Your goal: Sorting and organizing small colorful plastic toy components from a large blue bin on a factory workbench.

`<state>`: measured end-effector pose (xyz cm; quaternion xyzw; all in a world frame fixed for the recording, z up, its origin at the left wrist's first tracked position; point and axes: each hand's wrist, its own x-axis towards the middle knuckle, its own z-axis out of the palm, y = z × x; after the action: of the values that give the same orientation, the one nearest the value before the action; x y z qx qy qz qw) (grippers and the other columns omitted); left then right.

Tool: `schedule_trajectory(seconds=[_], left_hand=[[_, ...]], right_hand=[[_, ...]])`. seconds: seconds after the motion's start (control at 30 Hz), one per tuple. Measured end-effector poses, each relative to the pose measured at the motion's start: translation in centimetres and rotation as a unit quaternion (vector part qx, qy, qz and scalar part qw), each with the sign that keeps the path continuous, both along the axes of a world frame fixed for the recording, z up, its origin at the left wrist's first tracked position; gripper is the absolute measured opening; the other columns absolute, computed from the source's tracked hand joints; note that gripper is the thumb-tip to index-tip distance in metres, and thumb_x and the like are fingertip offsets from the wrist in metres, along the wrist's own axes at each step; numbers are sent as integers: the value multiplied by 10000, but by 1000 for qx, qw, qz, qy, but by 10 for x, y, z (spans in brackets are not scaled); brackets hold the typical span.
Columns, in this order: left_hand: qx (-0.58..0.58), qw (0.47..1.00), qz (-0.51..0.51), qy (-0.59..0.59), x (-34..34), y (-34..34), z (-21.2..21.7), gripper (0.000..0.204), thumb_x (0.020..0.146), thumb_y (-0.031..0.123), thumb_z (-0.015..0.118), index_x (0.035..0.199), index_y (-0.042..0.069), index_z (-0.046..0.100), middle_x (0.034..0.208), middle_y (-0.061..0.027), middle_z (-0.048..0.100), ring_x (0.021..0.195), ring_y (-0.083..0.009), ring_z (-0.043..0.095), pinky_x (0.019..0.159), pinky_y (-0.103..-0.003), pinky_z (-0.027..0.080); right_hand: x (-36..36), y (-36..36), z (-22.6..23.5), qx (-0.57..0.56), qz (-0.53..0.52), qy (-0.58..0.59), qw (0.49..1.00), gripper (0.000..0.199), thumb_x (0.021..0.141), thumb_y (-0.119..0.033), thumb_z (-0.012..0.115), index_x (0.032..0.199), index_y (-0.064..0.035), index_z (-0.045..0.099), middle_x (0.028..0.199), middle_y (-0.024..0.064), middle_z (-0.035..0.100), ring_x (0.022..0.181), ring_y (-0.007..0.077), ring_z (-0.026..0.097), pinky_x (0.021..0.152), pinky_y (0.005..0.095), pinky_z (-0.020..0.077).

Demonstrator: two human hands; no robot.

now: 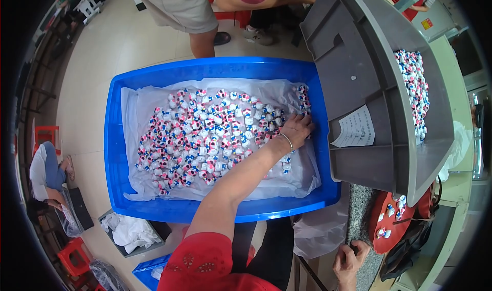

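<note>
My left hand [297, 131], with a bracelet at the wrist, reaches into the right end of a blue plastic tub [220, 209]. Its fingers are bent downward among small painted figurines [210, 132], and what they hold is hidden. These figurines are white, pink and blue and lie spread over a crumpled white sheet [256, 186] lining the tub. At the lower right, beside a speckled stone ledge [360, 214], my right hand [350, 263] is curled, its thumb and fingers close together. Whether anything sits in that pinch cannot be seen.
A large grey bin [366, 160] tilts at the tub's right, more figurines [413, 88] inside it and a paper slip [357, 128] on its side. A red round surface [382, 214] holds a few figurines. People stand beyond the tub; a grey crate [120, 247] is lower left.
</note>
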<state>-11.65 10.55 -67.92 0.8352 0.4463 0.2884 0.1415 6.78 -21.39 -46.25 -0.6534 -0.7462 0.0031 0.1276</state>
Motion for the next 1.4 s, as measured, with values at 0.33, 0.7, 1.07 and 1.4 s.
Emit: schedule_trajectory(seconds=[0.33, 0.7, 1.07, 1.4], left_hand=[[8, 1000, -26, 0, -7, 3, -12, 368, 632, 67, 628, 997, 114, 641, 1111, -87, 541, 1047, -262, 527, 895, -377, 400], [-30, 977, -180, 107, -31, -30, 32, 236, 664, 84, 603, 886, 145, 655, 1037, -10, 581, 1059, -208, 498, 888, -406, 359], [-213, 955, -90, -185, -19, -57, 48, 181, 740, 42, 590, 918, 49, 617, 998, -103, 576, 944, -246, 584, 824, -375, 457], [-348, 899, -107, -244, 1, -35, 15, 203, 707, 64, 633, 898, 4, 598, 926, -149, 577, 749, -246, 603, 710, -341, 507]], right_hand=[[-5, -3, -2, -15, 1, 4, 1000, 286, 587, 63, 614, 837, -73, 597, 942, 132, 467, 886, 313, 469, 783, 408, 388], [16, -9, 1, -20, 1, 5, 1000, 332, 569, 23, 655, 877, -102, 636, 984, 117, 475, 911, 317, 467, 767, 411, 405], [6, -12, 15, -11, 6, 17, 1000, 261, 589, 51, 612, 821, -65, 593, 938, 135, 476, 876, 313, 475, 772, 403, 401], [14, -6, 8, -9, 11, 21, 1000, 259, 598, 51, 618, 826, -70, 601, 925, 129, 476, 862, 305, 474, 758, 397, 399]])
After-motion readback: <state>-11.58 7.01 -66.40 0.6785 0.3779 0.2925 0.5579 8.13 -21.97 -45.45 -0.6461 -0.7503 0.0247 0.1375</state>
